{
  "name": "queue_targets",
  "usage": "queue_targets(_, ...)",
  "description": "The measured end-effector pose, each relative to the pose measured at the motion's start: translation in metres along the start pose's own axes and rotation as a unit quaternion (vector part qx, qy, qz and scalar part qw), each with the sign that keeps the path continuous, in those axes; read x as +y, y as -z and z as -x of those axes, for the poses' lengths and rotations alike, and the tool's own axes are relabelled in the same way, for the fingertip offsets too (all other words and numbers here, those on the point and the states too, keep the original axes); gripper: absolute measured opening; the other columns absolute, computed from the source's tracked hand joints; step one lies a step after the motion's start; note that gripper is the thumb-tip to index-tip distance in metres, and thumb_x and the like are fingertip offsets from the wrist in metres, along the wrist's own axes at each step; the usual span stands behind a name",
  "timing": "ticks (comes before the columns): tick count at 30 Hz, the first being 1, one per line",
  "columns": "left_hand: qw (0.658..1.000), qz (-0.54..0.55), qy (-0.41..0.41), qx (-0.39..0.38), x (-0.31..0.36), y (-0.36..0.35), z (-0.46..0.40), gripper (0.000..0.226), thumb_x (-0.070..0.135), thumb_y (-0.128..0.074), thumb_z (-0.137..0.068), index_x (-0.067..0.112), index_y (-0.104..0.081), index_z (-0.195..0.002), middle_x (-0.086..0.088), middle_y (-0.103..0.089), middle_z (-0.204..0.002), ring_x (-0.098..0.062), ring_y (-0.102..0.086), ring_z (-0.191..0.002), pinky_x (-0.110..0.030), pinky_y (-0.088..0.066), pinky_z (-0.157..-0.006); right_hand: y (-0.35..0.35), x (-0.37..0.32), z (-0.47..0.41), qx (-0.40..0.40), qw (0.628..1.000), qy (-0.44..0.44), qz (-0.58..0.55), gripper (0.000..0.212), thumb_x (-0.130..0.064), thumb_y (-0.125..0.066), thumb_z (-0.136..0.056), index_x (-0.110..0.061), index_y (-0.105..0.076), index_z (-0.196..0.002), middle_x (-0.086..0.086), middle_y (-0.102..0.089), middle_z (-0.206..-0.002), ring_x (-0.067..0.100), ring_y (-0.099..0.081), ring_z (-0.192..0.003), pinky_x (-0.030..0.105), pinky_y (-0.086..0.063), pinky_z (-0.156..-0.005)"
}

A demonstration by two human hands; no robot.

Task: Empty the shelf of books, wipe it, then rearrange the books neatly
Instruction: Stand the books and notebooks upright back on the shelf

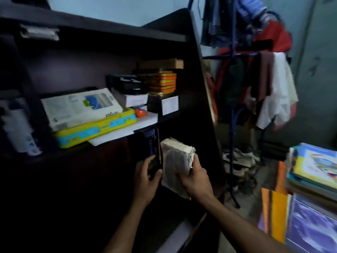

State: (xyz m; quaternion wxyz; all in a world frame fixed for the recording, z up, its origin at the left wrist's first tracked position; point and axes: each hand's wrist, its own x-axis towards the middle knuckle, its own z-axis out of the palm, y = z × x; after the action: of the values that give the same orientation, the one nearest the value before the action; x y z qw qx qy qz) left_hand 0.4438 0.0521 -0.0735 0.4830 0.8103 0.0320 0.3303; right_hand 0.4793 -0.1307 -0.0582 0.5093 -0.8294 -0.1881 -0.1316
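Books upright in the lower shelf (204, 110): dark book (152, 147) in left hand's (145, 179) grip, worn book (175, 161) in right hand's (196, 179).

Dim room with pale blue walls (109, 13)

A blue metal clothes stand (232, 110) draped with garments stands right of the dark wooden cabinet side panel (198, 99); a grey door (317, 70) lies behind it.

A dark blue book (151, 145) is being held upright in the lower compartment of the dark shelf (197, 73), its spine facing out. Just beside it on the right, a thick, worn pale book (175, 161), seemingly coverless, is being gripped upright, its ragged page edges being shown on top
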Motion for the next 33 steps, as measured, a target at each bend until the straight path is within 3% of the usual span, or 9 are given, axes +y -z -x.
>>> queue_targets(2,0.996,-0.088,0.005,-0.004,-0.017,-0.001,-0.025,0.047,0.019,-0.067,-0.093,0.031,-0.056,-0.137,-0.007,-0.038,-0.146,-0.024,-0.048,-0.131,-0.041,-0.044,-0.11,-0.015,0.005,-0.012,0.012,1.0,0.007,-0.004,0.045,-0.053,-0.062,-0.092,-0.034,-0.039,-0.127,-0.001,-0.072,-0.108,0.028,-0.07,-0.097,0.034,-0.051,-0.068)
queue_targets(6,0.987,-0.159,-0.026,-0.004,-0.05,-0.023,-0.04,0.048,-0.002,-0.059,-0.095,0.024,-0.063,-0.135,-0.01,0.001,-0.169,-0.022,-0.014,-0.153,-0.01,-0.01,-0.116,-0.042,0.028,-0.023,0.025,0.999,0.035,-0.015,0.052,-0.047,-0.071,-0.088,-0.031,-0.035,-0.123,-0.005,-0.067,-0.112,0.018,-0.069,-0.098,0.034,-0.056,-0.073)
queue_targets(8,0.985,-0.167,-0.021,-0.047,-0.071,-0.033,-0.043,0.048,-0.001,-0.059,-0.096,0.022,-0.06,-0.139,-0.002,0.019,-0.165,-0.021,0.0,-0.156,-0.007,-0.004,-0.114,-0.049,0.038,-0.028,0.017,0.998,0.047,-0.027,0.058,-0.049,-0.072,-0.082,-0.036,-0.033,-0.122,-0.009,-0.063,-0.114,0.008,-0.065,-0.101,0.026,-0.055,-0.078)
queue_targets(13,0.984,-0.178,0.024,-0.017,-0.082,-0.032,-0.055,0.059,0.004,-0.061,-0.096,0.024,-0.045,-0.15,-0.013,0.014,-0.167,-0.023,0.012,-0.154,-0.001,0.015,-0.106,-0.051,0.051,-0.034,0.009,0.998,0.062,-0.032,0.056,-0.036,-0.067,-0.079,-0.032,-0.032,-0.124,-0.007,-0.06,-0.112,0.007,-0.062,-0.099,0.014,-0.049,-0.078)
queue_targets(15,0.982,-0.184,0.033,-0.018,-0.077,-0.032,-0.053,0.064,0.007,-0.064,-0.094,0.026,-0.042,-0.151,-0.009,0.012,-0.169,-0.02,0.011,-0.154,-0.012,0.009,-0.114,-0.049,0.052,-0.033,-0.004,0.997,0.07,-0.03,0.056,-0.023,-0.069,-0.085,-0.035,-0.029,-0.123,-0.01,-0.059,-0.113,0.002,-0.062,-0.098,0.004,-0.043,-0.074)
queue_targets(19,0.976,-0.213,0.047,-0.006,-0.076,-0.032,-0.05,0.075,0.011,-0.069,-0.088,0.029,-0.035,-0.153,-0.005,0.001,-0.17,-0.03,0.004,-0.156,-0.043,-0.017,-0.125,-0.047,0.048,-0.029,-0.027,0.995,0.091,-0.037,0.058,-0.014,-0.067,-0.09,-0.04,-0.028,-0.125,-0.012,-0.058,-0.12,-0.007,-0.058,-0.106,0.003,-0.044,-0.075)
queue_targets(26,0.961,-0.258,0.087,0.055,-0.068,-0.03,-0.046,0.074,0.024,-0.075,-0.083,0.027,-0.04,-0.148,-0.01,-0.035,-0.155,-0.034,-0.038,-0.139,-0.041,-0.037,-0.106,-0.048,0.045,-0.029,-0.038,0.992,0.103,-0.061,0.059,-0.014,-0.066,-0.09,-0.042,-0.031,-0.129,-0.022,-0.055,-0.127,-0.005,-0.057,-0.115,0.01,-0.049,-0.085)
queue_targets(29,0.972,-0.16,0.121,0.121,-0.069,-0.029,-0.048,0.066,0.014,-0.081,-0.078,0.013,-0.046,-0.134,-0.015,-0.052,-0.136,-0.037,-0.054,-0.121,-0.042,-0.044,-0.095,-0.05,0.045,-0.033,-0.052,0.99,0.104,-0.074,0.058,-0.012,-0.066,-0.093,-0.04,-0.031,-0.129,-0.02,-0.055,-0.129,-0.006,-0.056,-0.117,0.01,-0.05,-0.086)
queue_targets(33,0.965,-0.053,0.156,0.205,-0.073,-0.024,-0.054,0.06,0.012,-0.079,-0.084,0.009,-0.038,-0.129,-0.018,-0.056,-0.127,-0.037,-0.06,-0.112,-0.049,-0.05,-0.094,-0.059,0.042,-0.048,-0.078,0.99,0.098,-0.063,0.059,-0.017,-0.064,-0.095,-0.039,-0.028,-0.136,-0.02,-0.056,-0.13,-0.004,-0.057,-0.119,0.017,-0.053,-0.091)
